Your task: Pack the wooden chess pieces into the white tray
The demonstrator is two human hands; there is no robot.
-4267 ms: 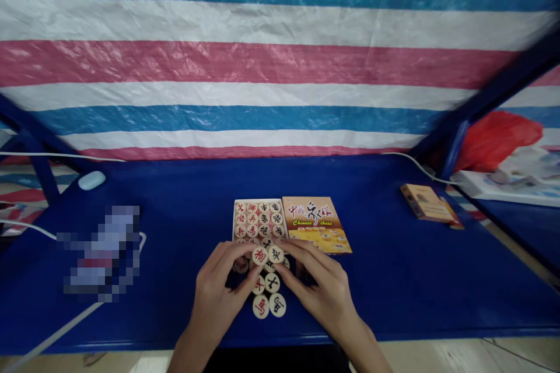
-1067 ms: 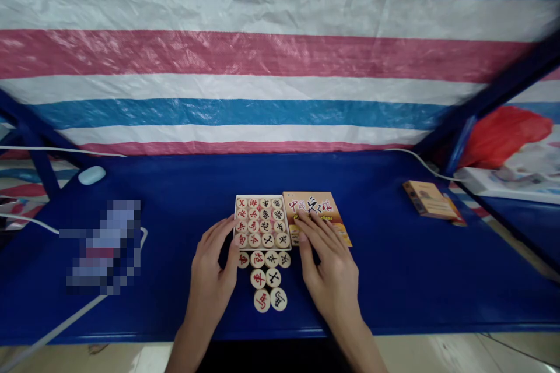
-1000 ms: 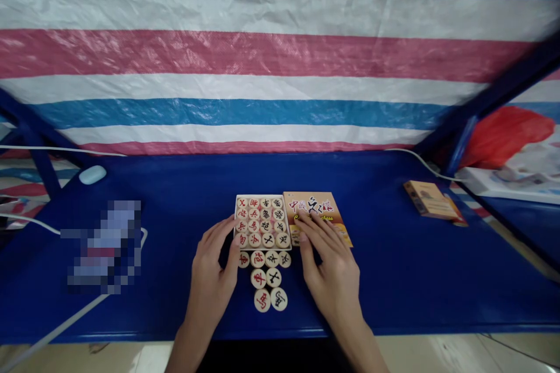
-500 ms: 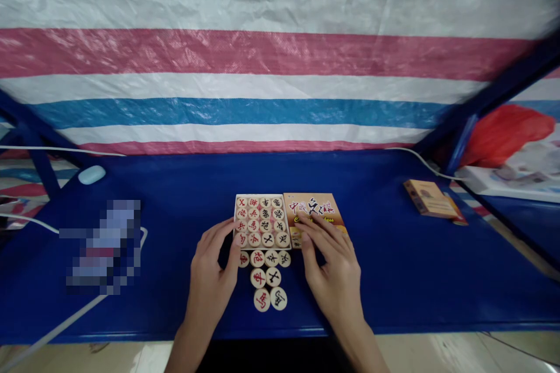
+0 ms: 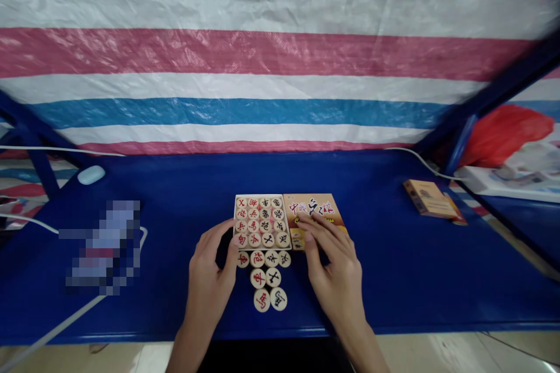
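Note:
An open box (image 5: 287, 249) holds rows of round Chinese chess pieces with red and black characters. Several more chess pieces (image 5: 258, 278) lie on the blue table in front of it. My left hand (image 5: 212, 268) rests at the box's left edge, thumb near the front left corner and fingers along the side; the fingertips are partly hidden. Right of the box, against it, lies the printed Chinese chess lid (image 5: 301, 201). Across this lid my right hand (image 5: 335, 265) lies with fingers stretched and thumb apart, holding nothing.
A small cardboard box (image 5: 429, 197) sits on the blue table (image 5: 175, 180) at the right. To the left are a pale mouse (image 5: 91, 175), a pixelated item (image 5: 105, 245) and white cables. A striped sheet (image 5: 262, 52) hangs behind; a red bag (image 5: 507, 134) is beyond the right frame.
My left hand has shifted slightly left, uncovering more of the corner piece in the box. My right thumb has moved a little to the right. The chess pieces stay where they were.

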